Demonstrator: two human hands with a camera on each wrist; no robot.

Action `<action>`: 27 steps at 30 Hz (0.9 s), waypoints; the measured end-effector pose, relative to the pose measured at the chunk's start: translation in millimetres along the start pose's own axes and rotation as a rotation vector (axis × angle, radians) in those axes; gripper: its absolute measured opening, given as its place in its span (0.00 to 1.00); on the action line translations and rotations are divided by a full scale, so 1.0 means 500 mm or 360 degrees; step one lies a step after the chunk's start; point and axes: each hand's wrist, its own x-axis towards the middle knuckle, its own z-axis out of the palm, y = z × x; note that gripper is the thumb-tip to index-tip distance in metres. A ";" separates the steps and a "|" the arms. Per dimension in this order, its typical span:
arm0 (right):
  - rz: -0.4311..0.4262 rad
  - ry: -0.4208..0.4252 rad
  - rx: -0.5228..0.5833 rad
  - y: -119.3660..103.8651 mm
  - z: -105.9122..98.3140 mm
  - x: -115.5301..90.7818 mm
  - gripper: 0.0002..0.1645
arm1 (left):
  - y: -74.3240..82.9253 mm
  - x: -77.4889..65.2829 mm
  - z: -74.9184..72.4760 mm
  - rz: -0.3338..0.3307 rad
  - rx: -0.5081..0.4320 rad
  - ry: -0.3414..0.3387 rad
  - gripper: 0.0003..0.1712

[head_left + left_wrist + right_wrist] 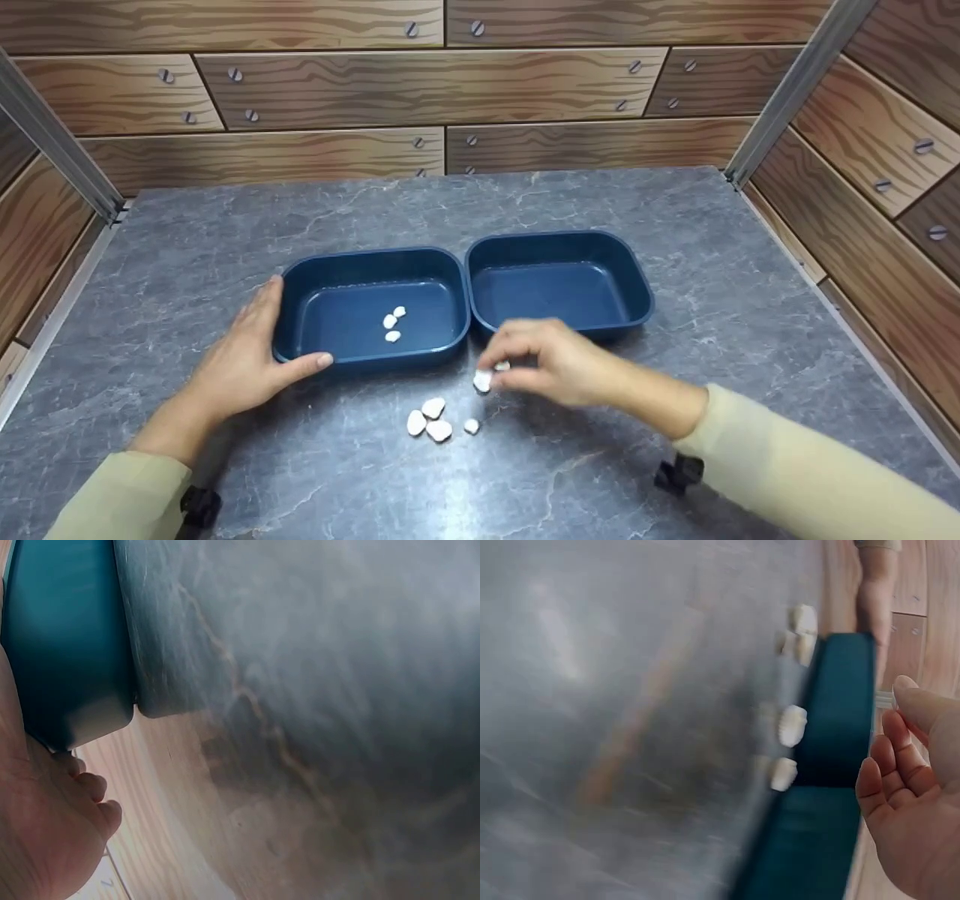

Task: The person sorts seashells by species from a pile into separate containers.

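Note:
My left hand (244,360) rests against the left end of a blue plastic box (367,367), its thumb along the near rim and fingers at the corner. Three small white pebbles (390,322) lie in that box. My right hand (551,360) is above the table by the junction of the two boxes, thumb and index finger parted around a white pebble (482,381). Another pebble (502,366) shows through the gap. In the right wrist view, that hand's fingers (870,791) are loosely bent, no pebble shows between them, and two pebbles (793,726) lie on the table.
A second blue box (559,285) stands against the right end of the first, with nothing visible inside. Several white pebbles (439,430) lie on the grey marbled table (315,480) in front. Wood-patterned walls (360,90) and metal posts (787,90) bound the table.

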 end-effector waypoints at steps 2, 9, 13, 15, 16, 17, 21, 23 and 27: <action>-0.0003 0.0016 -0.0045 -0.011 -0.017 0.019 0.10 | 0.001 0.001 -0.001 0.0007 0.0000 0.0000 0.75; -0.0087 0.0111 -0.0173 -0.026 -0.059 0.089 0.11 | -0.001 0.001 -0.001 0.0005 0.0004 0.0006 0.75; -0.0134 0.0155 -0.0245 -0.024 -0.069 0.127 0.11 | -0.003 0.000 0.001 0.0003 0.0003 0.0012 0.75; -0.0127 0.0162 -0.0255 -0.020 -0.071 0.144 0.11 | -0.003 0.000 0.002 0.0001 0.0003 0.0013 0.76; -0.0116 0.0163 -0.0256 -0.017 -0.071 0.151 0.11 | -0.003 0.000 0.002 0.0001 0.0003 0.0013 0.76; -0.0096 0.0164 -0.0252 -0.014 -0.070 0.159 0.11 | -0.003 0.001 0.002 0.0005 -0.0003 0.0014 0.75; 0.0017 0.0174 -0.0239 0.004 -0.065 0.185 0.11 | 0.000 0.002 0.001 0.0012 -0.0004 0.0012 0.75; 0.0087 0.0180 -0.0236 0.014 -0.062 0.197 0.12 | -0.001 0.003 0.000 0.0013 0.0002 0.0013 0.75; 0.0185 0.0200 -0.0232 0.032 -0.053 0.221 0.12 | -0.002 0.003 0.000 0.0008 0.0005 0.0012 0.75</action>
